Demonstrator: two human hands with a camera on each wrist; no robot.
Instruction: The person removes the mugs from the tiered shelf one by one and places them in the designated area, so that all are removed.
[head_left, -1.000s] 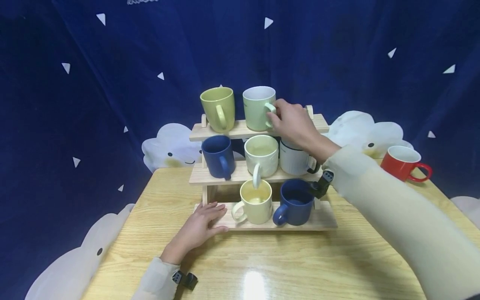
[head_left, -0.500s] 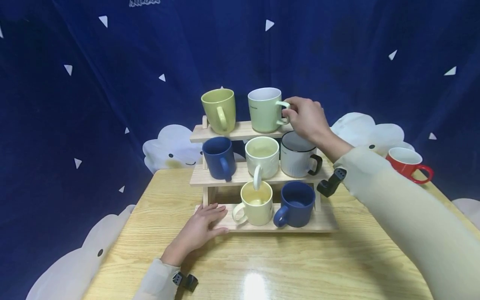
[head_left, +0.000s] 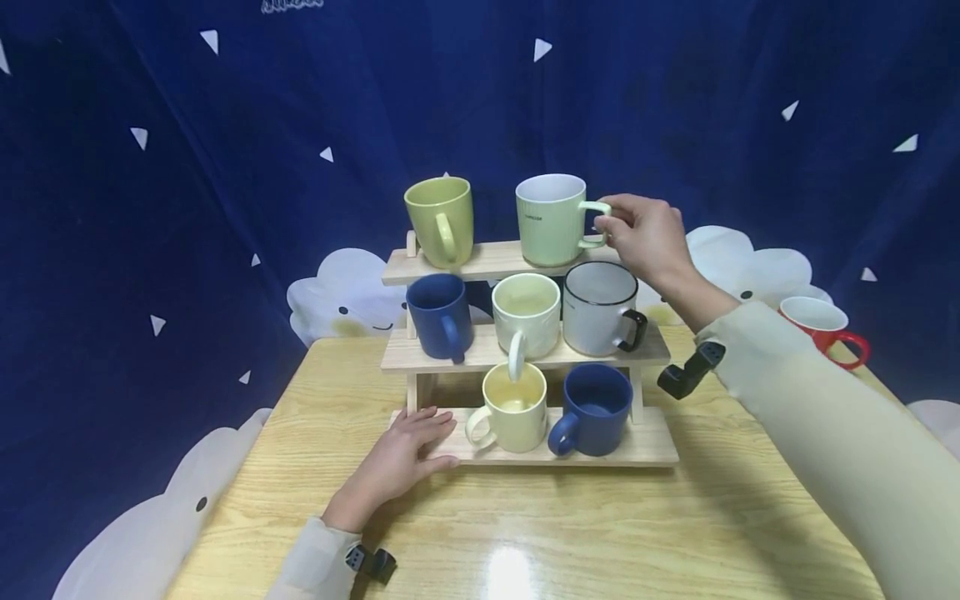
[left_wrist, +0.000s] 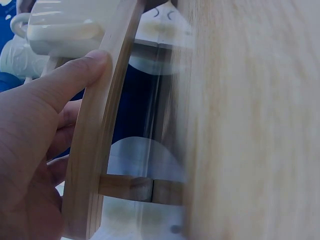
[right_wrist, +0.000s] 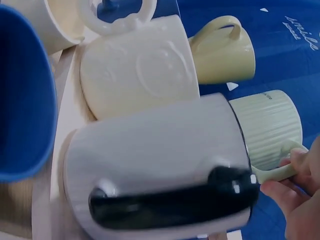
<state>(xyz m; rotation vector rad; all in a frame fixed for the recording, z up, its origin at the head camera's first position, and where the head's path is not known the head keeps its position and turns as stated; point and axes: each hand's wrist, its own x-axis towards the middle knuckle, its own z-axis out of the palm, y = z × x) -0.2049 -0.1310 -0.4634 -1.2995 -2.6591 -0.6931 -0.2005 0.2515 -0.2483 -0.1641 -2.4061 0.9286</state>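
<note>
My right hand (head_left: 648,237) pinches the handle of a light green ribbed mug (head_left: 551,229), upright at the top tier of a wooden three-tier rack (head_left: 495,260). Whether its base touches the board cannot be told. In the right wrist view, thumb and fingers meet on that handle, partly behind a white mug with a black handle (right_wrist: 160,165). My left hand (head_left: 401,450) rests on the left end of the rack's bottom board. The left wrist view has its thumb along the board's edge (left_wrist: 95,130), the fingers behind it. A yellow-green mug (head_left: 440,221) stands left on the top tier.
The middle tier bears a blue mug (head_left: 435,312), a pale cream mug (head_left: 525,312) and the black-handled one. Below stand a yellow mug (head_left: 517,408) and a dark blue mug (head_left: 600,404). A red mug (head_left: 821,333) is at the right, partly behind my sleeve.
My right hand has moved right along the top tier with the light green mug, whose handle has turned out to the right. The left hand has stayed on the rack.
</note>
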